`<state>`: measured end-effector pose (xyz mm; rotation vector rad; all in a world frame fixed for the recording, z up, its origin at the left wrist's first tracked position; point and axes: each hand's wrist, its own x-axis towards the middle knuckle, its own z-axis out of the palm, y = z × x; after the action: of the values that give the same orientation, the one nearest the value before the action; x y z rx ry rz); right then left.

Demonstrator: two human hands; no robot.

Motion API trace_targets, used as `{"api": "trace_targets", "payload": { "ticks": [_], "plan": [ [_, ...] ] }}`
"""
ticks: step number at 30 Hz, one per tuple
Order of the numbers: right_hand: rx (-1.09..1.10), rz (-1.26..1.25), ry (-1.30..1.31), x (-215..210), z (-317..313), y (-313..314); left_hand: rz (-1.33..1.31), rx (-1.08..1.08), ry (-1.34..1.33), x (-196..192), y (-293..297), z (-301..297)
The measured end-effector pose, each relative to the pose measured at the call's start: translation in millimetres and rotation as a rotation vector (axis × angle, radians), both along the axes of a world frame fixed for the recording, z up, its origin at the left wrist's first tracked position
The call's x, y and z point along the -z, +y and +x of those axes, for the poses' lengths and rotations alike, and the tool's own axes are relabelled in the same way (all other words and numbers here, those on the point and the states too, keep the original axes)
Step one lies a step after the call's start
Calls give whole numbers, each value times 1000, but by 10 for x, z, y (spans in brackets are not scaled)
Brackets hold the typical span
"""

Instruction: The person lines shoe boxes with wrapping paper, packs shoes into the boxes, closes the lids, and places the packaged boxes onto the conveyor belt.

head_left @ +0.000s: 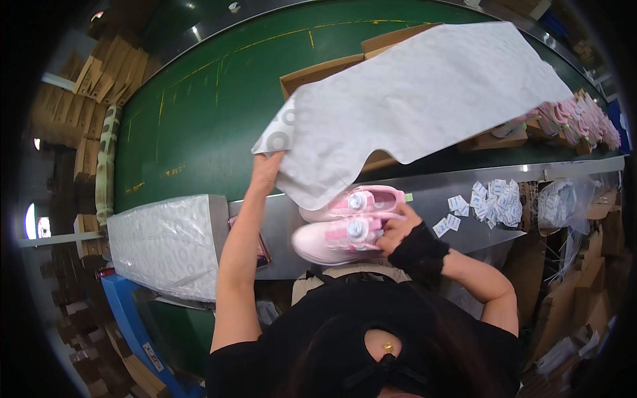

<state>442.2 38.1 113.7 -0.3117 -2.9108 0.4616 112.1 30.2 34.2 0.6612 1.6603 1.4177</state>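
My left hand (267, 171) pinches the near left corner of a large sheet of white wrapping paper (411, 93). The sheet stretches to the right over an open cardboard box (322, 71) and hides most of it. Round grey marks show where the corner folds over. Below the sheet, a pair of pale pink sneakers (332, 240) with round lacing dials lies side by side, toes to the left. My right hand (397, 231), with a black band at the wrist, is closed on the heel end of the nearer sneaker. The paper's lower edge touches the farther sneaker's toe.
Several small white packets (494, 202) lie on the metal ledge (424, 229) at right. A plastic-wrapped paper stack (162, 245) sits at left. Beyond runs a green conveyor belt (192, 119), with more pink shoes (577, 119) at far right. Stacked cartons (113, 69) stand far left.
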Motion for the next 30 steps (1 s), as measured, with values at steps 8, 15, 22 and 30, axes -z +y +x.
{"api": "trace_targets", "payload": {
  "ticks": [8,15,22,30],
  "plan": [
    [592,-894,596,-454,-666,1278,40,34,452,-612,-112,-607],
    [580,-665,-9,810,-1348,1360,93,130,-193,-1372,279,-173],
    [556,191,-78,462,-1031,1078,-12,275,640,-157,520,178],
    [581,51,376,150,87,951,-361,578,1637,330,551,443]
  ]
}}
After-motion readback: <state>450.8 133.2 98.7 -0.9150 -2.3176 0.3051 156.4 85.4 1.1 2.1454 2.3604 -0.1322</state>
